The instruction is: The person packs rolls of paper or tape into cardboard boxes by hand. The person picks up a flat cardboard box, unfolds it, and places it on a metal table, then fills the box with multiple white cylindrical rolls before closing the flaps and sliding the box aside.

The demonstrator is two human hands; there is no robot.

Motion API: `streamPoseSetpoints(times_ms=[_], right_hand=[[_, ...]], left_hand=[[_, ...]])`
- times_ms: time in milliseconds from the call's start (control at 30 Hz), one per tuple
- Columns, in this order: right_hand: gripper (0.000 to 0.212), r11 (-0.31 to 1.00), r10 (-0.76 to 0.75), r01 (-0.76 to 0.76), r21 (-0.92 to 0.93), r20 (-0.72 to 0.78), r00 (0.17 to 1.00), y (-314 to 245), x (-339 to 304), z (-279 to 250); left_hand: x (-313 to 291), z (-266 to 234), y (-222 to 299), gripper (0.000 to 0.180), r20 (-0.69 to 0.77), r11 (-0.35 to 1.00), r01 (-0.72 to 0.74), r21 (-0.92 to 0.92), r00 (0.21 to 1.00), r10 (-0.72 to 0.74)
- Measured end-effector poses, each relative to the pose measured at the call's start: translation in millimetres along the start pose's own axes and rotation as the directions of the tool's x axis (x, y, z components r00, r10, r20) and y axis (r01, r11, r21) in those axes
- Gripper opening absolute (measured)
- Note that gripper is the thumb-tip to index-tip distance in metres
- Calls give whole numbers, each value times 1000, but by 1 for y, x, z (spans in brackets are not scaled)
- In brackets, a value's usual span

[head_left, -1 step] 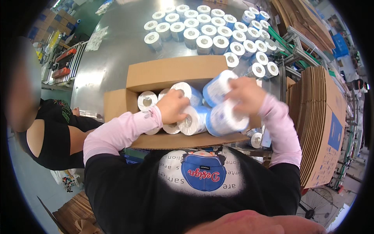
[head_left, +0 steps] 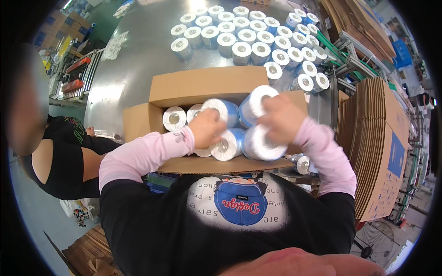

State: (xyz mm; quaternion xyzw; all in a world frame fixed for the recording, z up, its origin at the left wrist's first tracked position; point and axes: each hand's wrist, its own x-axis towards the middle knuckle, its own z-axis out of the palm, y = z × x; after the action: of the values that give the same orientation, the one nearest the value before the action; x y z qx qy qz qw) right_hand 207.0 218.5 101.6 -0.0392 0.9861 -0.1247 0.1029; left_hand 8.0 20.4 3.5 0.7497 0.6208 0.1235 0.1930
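Note:
A brown cardboard box [head_left: 209, 85] lies before me with its flaps spread, holding several paper rolls in blue-and-white film. My left hand [head_left: 207, 129] curls its fingers against the white ends of an upper roll [head_left: 224, 108] and a lower roll [head_left: 226, 146] in the middle. At the box's right end, my right hand [head_left: 282, 117], blurred by motion, grips the ends of another upper roll [head_left: 254, 105] and a tilted lower roll [head_left: 258, 143]. Its fingertips are partly hidden at the roll ends. Left of my left hand, a roll [head_left: 174, 118] faces its core upward.
Many wrapped rolls [head_left: 225, 41] stand on the metal table [head_left: 119, 69] beyond the box. Flat cartons [head_left: 370, 147] are stacked on the right, near a fan [head_left: 375, 241]. Another person [head_left: 69, 156] is close on my left. A roll [head_left: 301, 163] lies outside the box, below my right forearm.
My right hand has shifted slightly left with its two rolls, bringing them closer to the middle rolls. My left hand has moved slightly over the roll ends.

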Motion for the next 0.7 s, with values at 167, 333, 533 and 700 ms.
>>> streamPoseSetpoints(times_ms=[167, 333, 533, 700], right_hand=[[24, 974, 150, -107, -198, 216, 965, -11, 36, 118], [31, 859, 208, -121, 498, -123, 970, 36, 28, 96], [40, 630, 735, -752, 194, -462, 497, 257, -40, 131], [53, 550, 835, -830, -98, 41, 548, 359, -29, 147]], left_hand=[[10, 39, -11, 59, 398, 978, -113, 175, 917, 35], [104, -38, -15, 39, 609, 959, 97, -265, 788, 88], [244, -17, -95, 31, -162, 991, -83, -108, 985, 65], [353, 90, -129, 47, 136, 996, -34, 82, 990, 23]])
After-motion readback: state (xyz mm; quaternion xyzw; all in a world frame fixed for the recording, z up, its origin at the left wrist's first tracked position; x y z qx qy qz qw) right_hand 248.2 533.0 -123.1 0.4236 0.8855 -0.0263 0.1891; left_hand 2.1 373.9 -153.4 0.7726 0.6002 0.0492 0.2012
